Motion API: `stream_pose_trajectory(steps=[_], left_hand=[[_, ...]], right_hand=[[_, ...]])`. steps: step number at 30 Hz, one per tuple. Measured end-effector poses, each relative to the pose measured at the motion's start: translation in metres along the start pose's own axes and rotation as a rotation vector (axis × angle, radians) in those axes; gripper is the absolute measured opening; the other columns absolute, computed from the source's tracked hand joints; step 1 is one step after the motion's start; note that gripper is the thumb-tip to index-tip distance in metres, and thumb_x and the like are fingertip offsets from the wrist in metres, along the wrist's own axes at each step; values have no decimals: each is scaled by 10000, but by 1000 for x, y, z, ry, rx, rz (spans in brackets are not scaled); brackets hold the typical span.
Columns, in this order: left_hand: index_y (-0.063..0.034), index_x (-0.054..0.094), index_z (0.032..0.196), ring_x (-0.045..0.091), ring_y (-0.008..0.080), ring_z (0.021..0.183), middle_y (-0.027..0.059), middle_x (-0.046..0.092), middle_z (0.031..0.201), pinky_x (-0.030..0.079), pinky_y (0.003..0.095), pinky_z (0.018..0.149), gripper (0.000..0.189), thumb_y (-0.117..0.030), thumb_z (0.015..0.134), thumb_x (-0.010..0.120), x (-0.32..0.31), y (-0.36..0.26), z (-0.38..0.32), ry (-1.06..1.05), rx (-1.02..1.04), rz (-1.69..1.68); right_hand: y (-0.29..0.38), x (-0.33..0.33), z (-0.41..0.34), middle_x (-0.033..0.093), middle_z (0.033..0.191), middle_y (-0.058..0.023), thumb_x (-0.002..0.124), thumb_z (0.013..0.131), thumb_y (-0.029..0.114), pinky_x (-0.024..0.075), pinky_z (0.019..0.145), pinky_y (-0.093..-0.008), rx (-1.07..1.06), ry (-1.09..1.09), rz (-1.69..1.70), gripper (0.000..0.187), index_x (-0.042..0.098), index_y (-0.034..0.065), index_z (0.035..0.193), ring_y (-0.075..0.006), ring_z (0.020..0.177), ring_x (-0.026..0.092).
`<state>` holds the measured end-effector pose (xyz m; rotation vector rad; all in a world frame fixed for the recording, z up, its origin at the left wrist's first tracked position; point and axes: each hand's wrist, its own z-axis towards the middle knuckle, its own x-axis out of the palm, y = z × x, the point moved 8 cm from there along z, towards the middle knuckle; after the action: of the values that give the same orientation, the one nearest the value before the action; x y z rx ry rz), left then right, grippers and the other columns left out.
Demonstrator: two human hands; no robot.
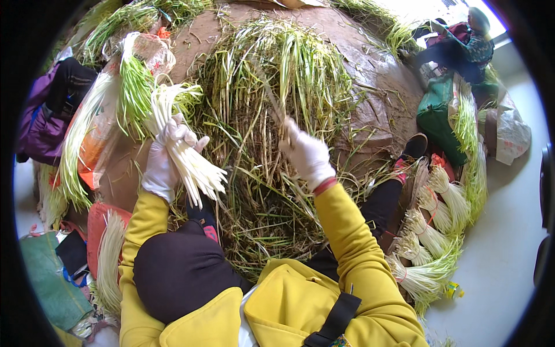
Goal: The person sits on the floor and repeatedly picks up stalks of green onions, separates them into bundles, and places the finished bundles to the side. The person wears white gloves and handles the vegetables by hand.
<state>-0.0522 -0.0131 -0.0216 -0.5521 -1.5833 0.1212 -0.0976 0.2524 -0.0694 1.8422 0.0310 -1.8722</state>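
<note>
My left hand (167,152), in a white glove, is shut around a bunch of pale garlic chives (193,160), its white stalk ends pointing down to the right and its leaves up. My right hand (307,154), gloved too, grips a thin, long tool or stalk (269,93), blurred, that points up and left; its kind I cannot tell. Both hands are over a big heap of green and dried leaves and stalks (260,186) between my legs. Left of the heap, more loose chives (133,95) lie on a woven sack.
Tied chive bundles (427,230) lie at the right beside my leg, with a green bag (438,112) above them. A person (466,47) sits at the top right, another in purple (43,117) at the left. A small yellow-green bottle (453,290) lies at the lower right.
</note>
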Motion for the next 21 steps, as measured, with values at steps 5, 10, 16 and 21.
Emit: stream_pose_trajectory(steps=[5, 10, 16, 21], left_hand=[[-87, 572, 1144, 600, 165, 832, -21, 567, 775, 362, 517, 1051, 239, -199, 938, 523, 19, -27, -11, 125, 139, 12], [-89, 561, 1182, 583, 163, 805, -16, 569, 780, 362, 494, 1052, 276, -191, 927, 539, 23, -18, -9, 143, 78, -76], [-91, 535, 1140, 592, 187, 771, 1, 557, 724, 442, 498, 956, 263, -241, 926, 558, 3, 0, -7, -57, 76, 92], [-59, 548, 1115, 588, 234, 780, 16, 539, 721, 438, 527, 968, 234, -189, 921, 534, 3, 10, -4, 38, -45, -101]], right_hand=[[38, 95, -156, 557, 643, -70, 520, 923, 207, 454, 428, -237, -384, 947, -579, 487, 410, 78, 1379, -109, 520, 521], [26, 40, -81, 656, 740, -37, 603, 883, 345, 536, 604, -326, -75, 471, 158, 232, 694, 147, 806, -160, 620, 609], [-33, 43, 49, 623, 713, -101, 660, 829, 368, 509, 639, -337, 308, 181, -55, 260, 647, 109, 805, -217, 608, 580], [-33, -29, 47, 640, 779, -77, 617, 867, 179, 500, 673, -311, 294, -56, 343, 103, 662, 88, 884, -170, 674, 575]])
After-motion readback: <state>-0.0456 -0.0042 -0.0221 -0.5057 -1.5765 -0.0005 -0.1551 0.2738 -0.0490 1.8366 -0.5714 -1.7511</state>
